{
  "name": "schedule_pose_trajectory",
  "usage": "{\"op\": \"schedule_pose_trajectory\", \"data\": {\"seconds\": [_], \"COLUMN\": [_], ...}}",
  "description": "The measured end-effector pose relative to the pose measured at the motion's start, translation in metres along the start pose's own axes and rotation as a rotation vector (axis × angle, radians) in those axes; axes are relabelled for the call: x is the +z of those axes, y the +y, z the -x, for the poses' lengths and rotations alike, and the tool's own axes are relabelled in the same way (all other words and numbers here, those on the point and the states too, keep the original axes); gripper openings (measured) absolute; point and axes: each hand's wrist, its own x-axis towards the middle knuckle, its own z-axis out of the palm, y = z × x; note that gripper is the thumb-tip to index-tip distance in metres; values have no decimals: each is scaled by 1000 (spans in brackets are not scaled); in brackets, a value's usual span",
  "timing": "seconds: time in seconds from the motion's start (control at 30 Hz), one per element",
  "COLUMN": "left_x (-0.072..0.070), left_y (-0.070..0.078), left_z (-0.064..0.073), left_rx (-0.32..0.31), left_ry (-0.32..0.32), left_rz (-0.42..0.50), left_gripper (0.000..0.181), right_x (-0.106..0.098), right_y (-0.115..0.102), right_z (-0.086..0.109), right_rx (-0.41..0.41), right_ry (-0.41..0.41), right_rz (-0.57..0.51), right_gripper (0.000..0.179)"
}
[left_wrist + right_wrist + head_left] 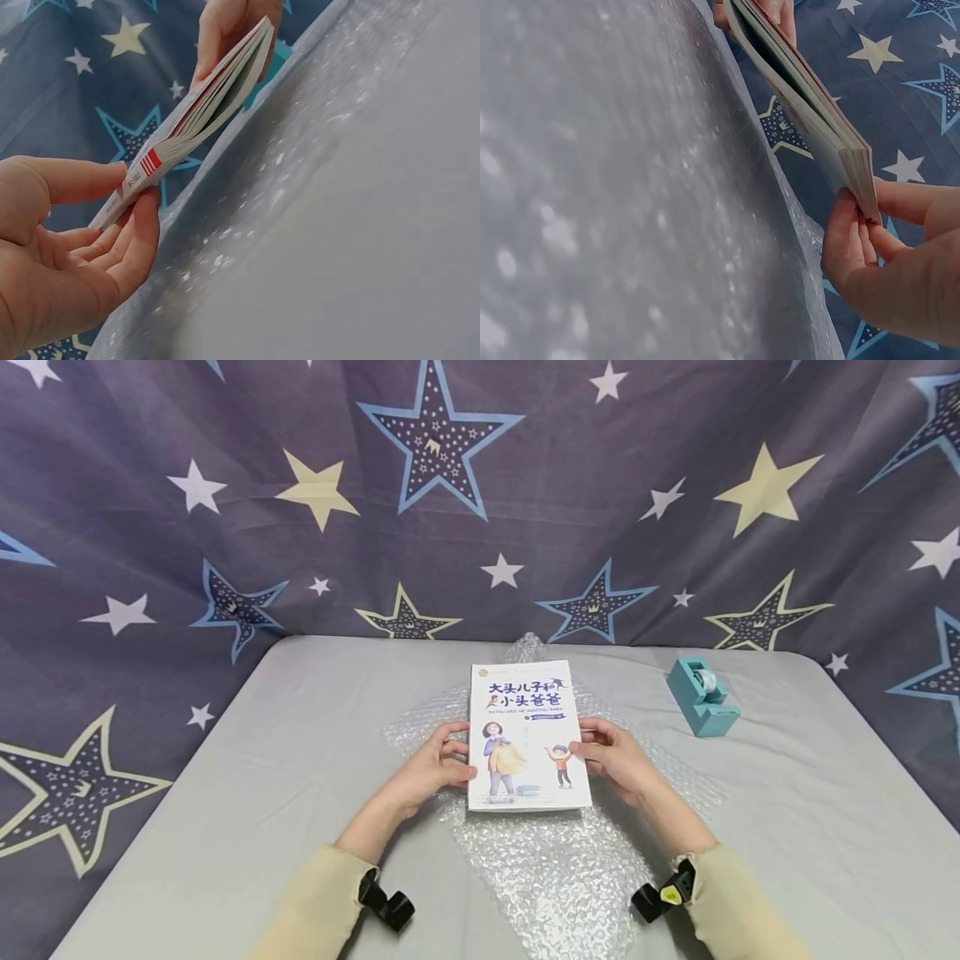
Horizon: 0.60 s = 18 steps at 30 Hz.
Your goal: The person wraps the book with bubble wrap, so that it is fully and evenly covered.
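Observation:
A white paperback book (531,735) with Chinese lettering and two cartoon figures on its cover is held up between both hands, cover towards the head camera. My left hand (435,767) pinches the spine edge, thumb on the cover and fingers beneath. On the opposite edge my right hand (611,756) grips it the same way. In the left wrist view the book (187,120) shows red stripes on its spine, and its pages fan slightly apart. Below the book, a sheet of bubble wrap (547,868) lies spread on the table.
A teal tape dispenser (701,697) with a roll of tape stands at the right rear of the table. Grey cloth covers the table (315,718). A dark curtain (525,527) printed with stars hangs behind its far edge.

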Motion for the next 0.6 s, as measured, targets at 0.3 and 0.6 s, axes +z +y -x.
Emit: {"op": "schedule_pose_trajectory", "data": {"seconds": [0.3,0.6], "left_x": [19,28], "left_y": [-3,-3], "left_z": [-8,-10], "left_rx": [-19,-31], "left_ry": [11,30], "left_rz": [-8,-44], "left_gripper": [69,67], "right_x": [-13,-20], "right_y": [1,3], "right_z": [4,5], "right_rx": [40,63], "right_ry": [28,68], "right_rz": [76,232], "right_gripper": [51,49]}}
